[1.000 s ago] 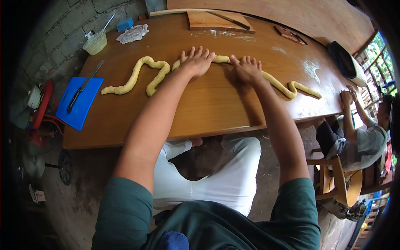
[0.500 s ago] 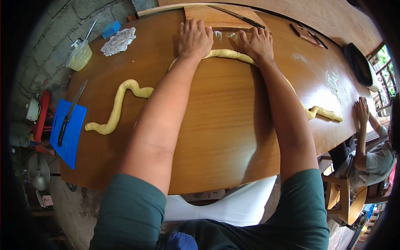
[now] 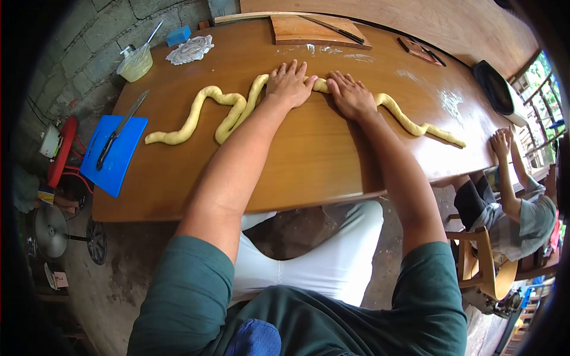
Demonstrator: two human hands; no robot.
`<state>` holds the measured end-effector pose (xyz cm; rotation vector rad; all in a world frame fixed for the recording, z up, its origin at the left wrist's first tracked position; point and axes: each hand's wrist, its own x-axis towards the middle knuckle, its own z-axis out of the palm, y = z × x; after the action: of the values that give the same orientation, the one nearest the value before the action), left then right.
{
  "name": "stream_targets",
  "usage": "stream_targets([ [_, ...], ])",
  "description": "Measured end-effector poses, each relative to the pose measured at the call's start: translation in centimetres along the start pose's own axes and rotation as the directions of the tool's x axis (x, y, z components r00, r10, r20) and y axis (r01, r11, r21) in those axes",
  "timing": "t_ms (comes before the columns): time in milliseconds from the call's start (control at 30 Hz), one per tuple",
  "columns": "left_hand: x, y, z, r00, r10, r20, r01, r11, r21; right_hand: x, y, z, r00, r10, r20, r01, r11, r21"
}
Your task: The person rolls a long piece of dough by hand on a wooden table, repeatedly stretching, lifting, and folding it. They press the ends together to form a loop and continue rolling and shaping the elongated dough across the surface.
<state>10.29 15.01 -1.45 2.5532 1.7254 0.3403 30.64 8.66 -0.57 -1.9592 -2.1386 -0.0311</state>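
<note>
A long yellow dough rope (image 3: 191, 118) winds across the brown wooden table (image 3: 297, 160), with bends on the left and a wavy tail on the right. My left hand (image 3: 290, 86) lies palm down on the rope left of the middle, fingers spread. Just right of it, my right hand (image 3: 352, 97) rests flat over the dough, its fingers stretched forward. A short piece of the rope shows between the two hands; the parts beneath the palms are hidden.
A knife (image 3: 122, 130) lies on a blue board (image 3: 127, 155) at left. Behind are a tub (image 3: 135, 64), crumpled cloth (image 3: 190, 50), blue block (image 3: 178, 35), wooden board (image 3: 314, 32) with knife, and black tray (image 3: 493, 88). Another person (image 3: 522, 207) sits at right.
Both hands have come back toward me and slightly closer together, drawing the middle of the rope nearer. More bends of dough show on the left. The view has shifted.
</note>
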Motion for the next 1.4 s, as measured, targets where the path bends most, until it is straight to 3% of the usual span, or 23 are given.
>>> stream_targets([
  [33,-1.3,-0.3,0.4,0.998,0.056,-0.042,-0.057,0.998,-0.031,-1.6,-0.4,-0.1,0.999,-0.034,-0.013,0.034,0.999,0.007],
  [67,-2.8,-0.5,0.0,0.99,0.106,-0.088,-0.111,0.992,-0.057,-3.1,-0.2,0.4,0.981,-0.122,-0.153,0.123,0.992,-0.003],
  [100,-4.1,-0.8,-0.7,0.99,0.1,-0.102,-0.107,0.993,-0.055,-4.2,0.6,0.1,0.978,-0.133,-0.162,0.133,0.991,-0.01],
  [167,-8.2,-1.1,-2.1,0.958,0.271,-0.09,-0.275,0.961,-0.029,-6.8,1.5,-1.5,0.969,-0.196,-0.148,0.209,0.974,0.082],
  [200,-10.3,-1.5,-2.7,0.93,0.322,-0.179,-0.348,0.928,-0.135,-8.0,2.2,-2.4,0.966,-0.205,-0.159,0.219,0.973,0.079],
  [233,-12.0,-2.1,-3.2,0.928,0.323,-0.185,-0.349,0.929,-0.126,-9.4,2.8,-3.3,0.974,-0.17,-0.149,0.178,0.983,0.045],
  [300,-14.9,-3.0,-4.5,0.859,0.457,-0.23,-0.51,0.804,-0.306,-10.8,4.6,-4.5,0.981,-0.134,-0.14,0.137,0.991,0.011],
  [367,-16.6,-3.0,-5.8,0.854,0.459,-0.244,-0.516,0.803,-0.297,-11.9,5.1,-5.8,0.986,-0.054,-0.157,0.022,0.98,-0.198],
  [400,-17.0,-3.0,-5.9,0.852,0.411,-0.325,-0.493,0.837,-0.235,-11.9,5.3,-6.4,0.993,0.112,-0.037,-0.118,0.966,-0.232],
  [433,-17.3,-3.2,-6.0,0.837,0.365,-0.407,-0.463,0.869,-0.174,-11.8,5.0,-6.1,0.993,0.113,-0.039,-0.119,0.965,-0.235],
  [467,-17.4,-3.7,-4.9,0.916,0.292,-0.277,-0.311,0.95,-0.028,-11.7,4.5,-5.5,0.986,0.035,-0.162,-0.081,0.955,-0.285],
  [500,-17.1,-3.7,-4.3,0.915,0.295,-0.274,-0.314,0.949,-0.028,-11.4,4.1,-4.7,0.96,-0.048,-0.277,-0.051,0.94,-0.338],
  [567,-16.2,-3.7,-3.2,0.988,0.133,-0.072,-0.132,0.991,0.03,-11.4,-1.4,-5.3,0.953,-0.196,-0.233,0.181,0.98,-0.081],
  [600,-15.2,-3.4,-3.1,0.989,0.136,-0.063,-0.135,0.991,0.025,-10.5,-3.0,-4.5,0.982,-0.146,-0.122,0.147,0.989,-0.004],
  [667,-12.8,-2.7,-3.4,1.0,0.009,0.028,-0.009,1.0,-0.005,-8.0,-3.3,-1.5,0.995,-0.058,-0.082,0.058,0.998,-0.004],
  [767,-9.1,-3.1,-3.1,0.997,-0.076,0.018,0.076,0.997,0.017,-2.3,-1.5,-0.6,0.996,0.085,0.039,-0.087,0.996,0.034],
  [800,-7.9,-3.3,-2.9,0.996,-0.089,0.006,0.088,0.996,0.03,-0.6,-0.9,-0.5,0.98,0.148,0.135,-0.159,0.985,0.07],
  [900,-4.0,-4.4,-1.9,0.997,-0.063,-0.038,0.063,0.998,-0.002,2.9,1.2,0.7,0.98,0.185,0.068,-0.185,0.983,-0.008],
  [933,-2.4,-4.8,-1.5,0.997,-0.069,-0.036,0.069,0.998,0.001,3.7,1.2,-0.2,0.972,0.205,0.112,-0.21,0.977,0.035],
  [1100,4.8,-6.8,-1.0,0.991,0.126,-0.038,-0.127,0.991,-0.044,10.3,5.5,2.5,0.975,0.211,0.073,-0.218,0.97,0.104],
  [1167,7.8,-7.5,-0.3,0.99,0.125,-0.06,-0.129,0.99,-0.065,12.0,6.6,3.4,0.978,0.191,-0.078,-0.184,0.979,0.085],
  [1333,10.7,-7.1,0.2,0.987,0.062,-0.149,-0.068,0.997,-0.04,12.8,5.9,1.3,0.973,0.227,-0.03,-0.222,0.968,0.12],
  [1400,9.5,-6.4,-0.4,0.992,0.039,-0.123,-0.041,0.999,-0.016,11.7,4.3,-0.4,0.958,0.279,0.063,-0.284,0.951,0.124],
])
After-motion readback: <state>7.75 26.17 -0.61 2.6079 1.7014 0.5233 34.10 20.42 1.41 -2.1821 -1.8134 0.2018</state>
